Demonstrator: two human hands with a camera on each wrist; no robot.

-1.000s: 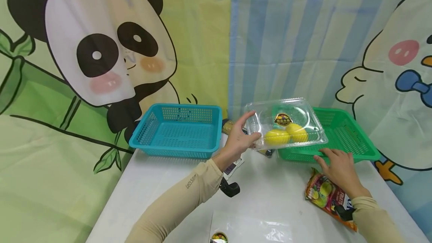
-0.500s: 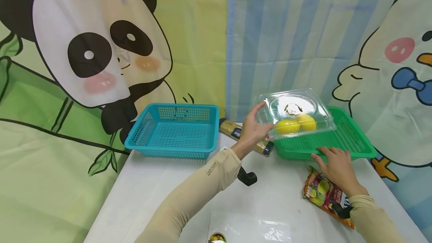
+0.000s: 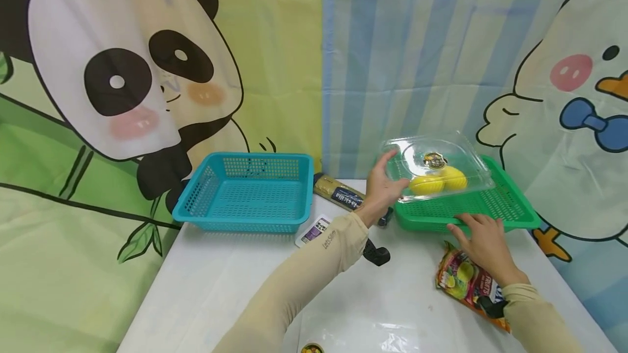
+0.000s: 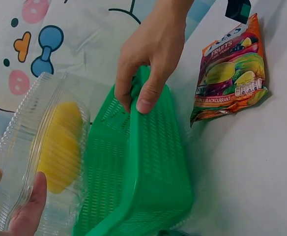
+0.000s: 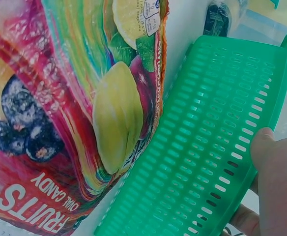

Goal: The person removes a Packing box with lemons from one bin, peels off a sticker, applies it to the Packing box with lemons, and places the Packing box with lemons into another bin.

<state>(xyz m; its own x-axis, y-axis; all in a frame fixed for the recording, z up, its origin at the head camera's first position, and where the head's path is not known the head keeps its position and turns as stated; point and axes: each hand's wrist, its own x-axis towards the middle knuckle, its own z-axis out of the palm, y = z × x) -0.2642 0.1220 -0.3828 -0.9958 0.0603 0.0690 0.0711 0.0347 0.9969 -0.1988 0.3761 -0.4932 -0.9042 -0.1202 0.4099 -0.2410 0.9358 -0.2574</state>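
My left hand point(image 3: 382, 187) grips the left end of a clear plastic clamshell box point(image 3: 478, 176), thumb on the near side. Two yellow, lemon-like fruits point(image 3: 436, 180) lie inside it. The box is tilted above the left part of a green perforated basket point(image 3: 510, 203). On the basket's near rim, my right hand point(image 3: 485, 241) has a hold; in the left wrist view its thumb is outside the wall and the fingers point(image 4: 124, 86) go over the rim. A bag of fruit candy point(image 3: 468, 285) lies on the table just below that hand, partly covered by the right wrist camera.
A blue perforated basket point(image 3: 250, 200) stands to the left. Between the baskets lie a pasta packet point(image 3: 338, 190) and a white-and-purple pack point(image 3: 314, 229), partly behind my left arm. A clear plastic sheet with a round sticker point(image 3: 312, 348) is at the table's front. Printed curtains hang behind.
My left hand has carried the clamshell box to the right, farther over the green basket. The right hand keeps its place on the rim. The head view has turned slightly right.
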